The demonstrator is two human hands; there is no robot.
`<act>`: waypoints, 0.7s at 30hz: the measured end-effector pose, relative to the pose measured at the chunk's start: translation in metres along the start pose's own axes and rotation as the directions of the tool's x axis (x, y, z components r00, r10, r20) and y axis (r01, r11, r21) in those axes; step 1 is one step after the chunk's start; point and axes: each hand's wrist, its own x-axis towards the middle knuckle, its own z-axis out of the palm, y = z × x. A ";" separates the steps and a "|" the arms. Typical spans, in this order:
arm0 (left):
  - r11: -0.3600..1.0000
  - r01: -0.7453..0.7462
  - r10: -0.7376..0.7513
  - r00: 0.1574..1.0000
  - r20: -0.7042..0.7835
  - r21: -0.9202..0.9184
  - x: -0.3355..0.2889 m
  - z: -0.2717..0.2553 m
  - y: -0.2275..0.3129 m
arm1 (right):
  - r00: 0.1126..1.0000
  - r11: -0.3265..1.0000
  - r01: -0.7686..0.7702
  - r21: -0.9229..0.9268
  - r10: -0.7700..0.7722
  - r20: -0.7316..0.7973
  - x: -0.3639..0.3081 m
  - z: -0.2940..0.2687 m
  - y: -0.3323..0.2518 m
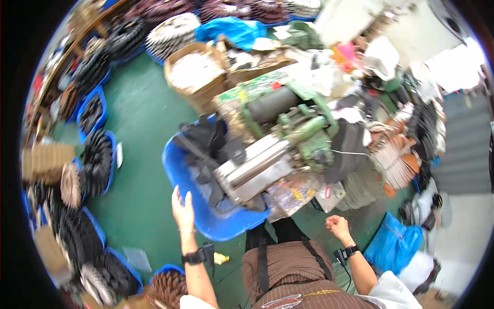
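Note:
My left hand (183, 210), its fingers stretched up and apart, is against or just beside the outer wall of a large blue plastic basin (218, 226). Dark fabric or leather pieces (206, 165) lie in the basin. Over its right side reaches the metal bed (257, 170) of a green machine with a dark roller (275, 104). My right hand (338, 226) hovers in front of the machine, fingers curled in, with no object showing in it. Near it are a small box (329, 195) and a bundle of olive-grey pieces (363, 188). Motion blurs the picture somewhat.
Blue basins of stacked dark pieces (95, 162) line the left side. An open cardboard box (198, 72) stands behind the machine. Stacks of tan pieces (393, 159) and black pieces lie to the right. A blue plastic bag (393, 239) rests on the green floor (141, 103) at right.

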 end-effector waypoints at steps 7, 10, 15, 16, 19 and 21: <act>0.966 0.051 -0.193 0.790 0.582 0.252 -0.055 0.046 -0.025 | 0.857 0.982 0.190 0.003 -0.164 -0.488 0.025 -0.055 -0.046; 0.965 -0.021 -0.192 0.617 0.764 0.260 -0.103 0.079 -0.003 | 0.805 0.969 0.242 0.045 -0.175 -0.567 0.049 -0.085 -0.041; 0.981 -0.054 -0.160 0.312 0.937 0.185 -0.152 0.149 0.077 | 0.806 0.959 0.220 0.181 -0.075 -0.587 0.107 -0.139 -0.020; 0.983 -0.079 -0.134 0.310 0.941 0.166 -0.158 0.166 0.097 | 0.802 0.961 0.202 0.191 -0.050 -0.596 0.122 -0.150 -0.016; 0.970 -0.238 0.033 0.320 0.947 0.046 -0.171 0.219 0.144 | 0.809 0.969 0.157 0.190 -0.016 -0.587 0.176 -0.177 -0.010; 0.932 -0.361 0.154 0.356 0.922 -0.017 -0.183 0.259 0.175 | 0.821 0.973 0.140 0.185 -0.010 -0.571 0.210 -0.191 0.000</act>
